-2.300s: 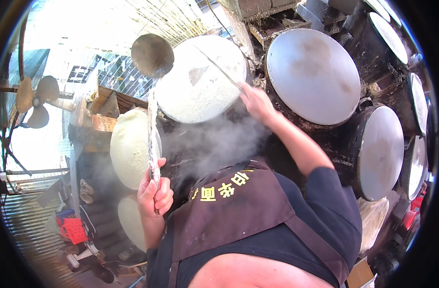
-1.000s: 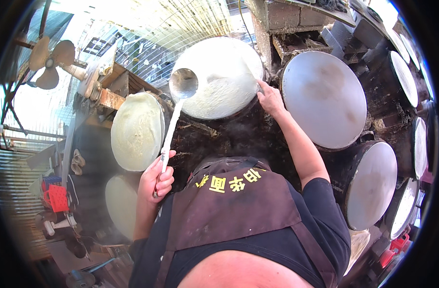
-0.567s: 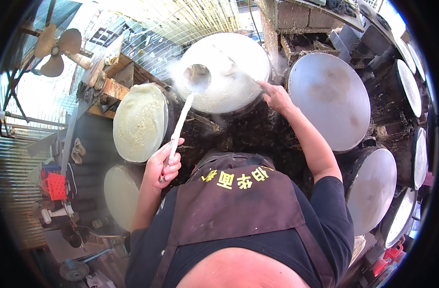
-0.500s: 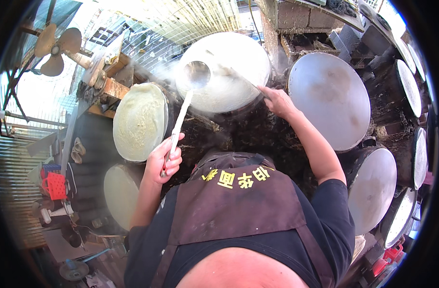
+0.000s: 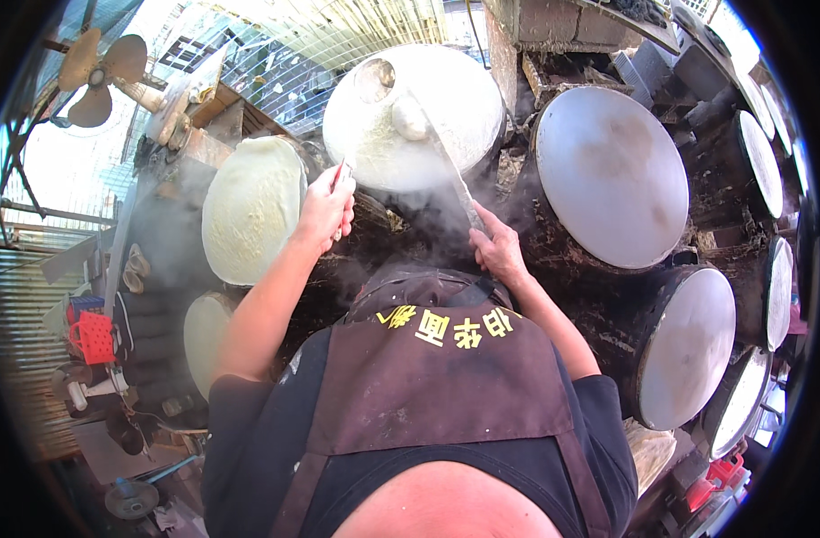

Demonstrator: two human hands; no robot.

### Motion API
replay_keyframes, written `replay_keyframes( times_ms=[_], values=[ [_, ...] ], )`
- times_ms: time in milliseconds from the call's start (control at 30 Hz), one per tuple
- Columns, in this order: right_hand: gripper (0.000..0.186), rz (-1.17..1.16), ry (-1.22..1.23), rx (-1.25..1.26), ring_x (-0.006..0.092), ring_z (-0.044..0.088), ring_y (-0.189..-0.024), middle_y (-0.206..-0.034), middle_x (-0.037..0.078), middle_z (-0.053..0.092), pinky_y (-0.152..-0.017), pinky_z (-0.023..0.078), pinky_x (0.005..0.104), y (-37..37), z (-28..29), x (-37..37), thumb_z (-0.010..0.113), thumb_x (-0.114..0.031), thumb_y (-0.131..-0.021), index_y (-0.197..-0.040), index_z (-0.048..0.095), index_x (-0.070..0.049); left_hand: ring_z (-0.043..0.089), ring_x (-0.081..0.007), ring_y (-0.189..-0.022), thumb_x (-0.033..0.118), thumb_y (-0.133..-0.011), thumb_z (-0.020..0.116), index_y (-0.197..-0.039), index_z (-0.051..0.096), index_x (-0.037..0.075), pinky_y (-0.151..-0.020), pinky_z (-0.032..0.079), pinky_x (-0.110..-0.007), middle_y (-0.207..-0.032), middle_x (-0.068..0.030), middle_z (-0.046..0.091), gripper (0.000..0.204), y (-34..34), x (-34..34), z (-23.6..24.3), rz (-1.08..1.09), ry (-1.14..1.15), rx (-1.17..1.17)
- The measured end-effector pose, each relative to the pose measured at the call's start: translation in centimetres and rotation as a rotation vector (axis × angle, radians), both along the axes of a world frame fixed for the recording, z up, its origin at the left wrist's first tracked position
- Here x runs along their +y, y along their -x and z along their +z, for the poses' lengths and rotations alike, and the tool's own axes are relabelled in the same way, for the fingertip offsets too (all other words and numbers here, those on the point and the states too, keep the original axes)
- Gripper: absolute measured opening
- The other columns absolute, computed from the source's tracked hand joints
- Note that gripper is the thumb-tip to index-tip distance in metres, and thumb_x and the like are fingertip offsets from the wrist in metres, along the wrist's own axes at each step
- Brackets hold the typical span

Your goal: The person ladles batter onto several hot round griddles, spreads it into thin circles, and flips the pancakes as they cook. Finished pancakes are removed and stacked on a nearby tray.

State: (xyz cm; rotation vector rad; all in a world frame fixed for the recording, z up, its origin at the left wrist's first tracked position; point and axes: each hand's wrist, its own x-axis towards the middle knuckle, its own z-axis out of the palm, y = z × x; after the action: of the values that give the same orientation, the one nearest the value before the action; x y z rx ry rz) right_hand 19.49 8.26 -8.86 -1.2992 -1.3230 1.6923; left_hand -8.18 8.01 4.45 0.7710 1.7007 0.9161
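My left hand (image 5: 325,206) is closed round the handle of a metal ladle, whose round bowl (image 5: 374,79) is over the far side of the middle round griddle (image 5: 365,125), which is coated in pale batter. My right hand (image 5: 493,242) grips a long flat spatula (image 5: 453,179), angled up and left across that griddle, its far end beside a rounded pale patch. A thin cream crepe (image 5: 249,206) covers the left griddle, just left of my left hand, its edge uneven at the top. Steam drifts between my hands and the griddles.
Bare grey griddles (image 5: 612,170) on black drums line the right, with more (image 5: 683,350) behind and below. Another pale-coated griddle (image 5: 204,341) is at lower left. A fan (image 5: 96,76) is at upper left, red baskets (image 5: 92,336) lower left, wire mesh (image 5: 284,63) beyond the middle griddle.
My left hand and the ladle have moved up toward the far side of the middle griddle. My right hand has come down and inward with the spatula, now more steeply angled.
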Motion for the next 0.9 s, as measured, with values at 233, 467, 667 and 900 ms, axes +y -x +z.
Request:
replay_keyframes(
  times_ms=[233, 467, 667, 900],
  values=[
    [0.057, -0.076, 0.101, 0.108, 0.0087, 0.049, -0.048, -0.076, 0.005, 0.058, -0.044, 0.044, 0.0259, 1.2, -0.3, -2.7, 0.050, -0.005, -0.092, -0.146, 0.037, -0.015, 0.043, -0.0087, -0.054, 0.012, -0.094, 0.053, -0.102, 0.047, 0.012, -0.041, 0.037, -0.025, -0.073, 0.0005, 0.046, 0.011, -4.1, -0.6, 3.3, 0.015, 0.169, -0.274],
    [0.058, 0.119, -0.400, -0.176, 0.0305, 0.067, -0.083, -0.098, 0.023, 0.066, -0.074, 0.052, 0.0361, 2.4, -1.3, -2.4, 0.060, -0.005, -0.084, -0.140, 0.045, -0.012, 0.045, -0.0129, -0.058, 0.007, -0.096, 0.048, -0.088, 0.041, 0.002, -0.046, 0.038, -0.026, -0.070, -0.0036, 0.042, 0.011, -9.4, -1.2, 1.9, 0.246, 0.157, -1.190],
    [0.054, -0.021, -0.573, -0.400, 0.0314, 0.060, -0.113, -0.124, 0.023, 0.059, -0.093, 0.048, 0.0357, -2.1, 1.6, 0.3, 0.058, 0.001, -0.082, -0.135, 0.049, -0.004, 0.033, -0.0057, -0.045, 0.014, -0.101, 0.042, -0.135, 0.044, 0.008, -0.032, 0.033, -0.019, -0.069, 0.0001, 0.037, 0.035, -1.3, -8.6, 4.9, 0.168, -0.034, -1.282],
    [0.052, 0.347, -0.739, -0.611, 0.0379, 0.059, -0.072, -0.078, 0.019, 0.056, -0.069, 0.049, 0.0471, -0.7, 0.4, 1.7, 0.058, -0.006, -0.083, -0.132, 0.053, -0.020, 0.037, -0.0065, -0.046, 0.014, -0.103, 0.036, -0.136, 0.041, 0.021, -0.030, 0.035, -0.020, -0.072, -0.0021, 0.038, 0.035, 0.1, -14.5, 5.0, 0.310, 0.001, -1.366]
  ],
)
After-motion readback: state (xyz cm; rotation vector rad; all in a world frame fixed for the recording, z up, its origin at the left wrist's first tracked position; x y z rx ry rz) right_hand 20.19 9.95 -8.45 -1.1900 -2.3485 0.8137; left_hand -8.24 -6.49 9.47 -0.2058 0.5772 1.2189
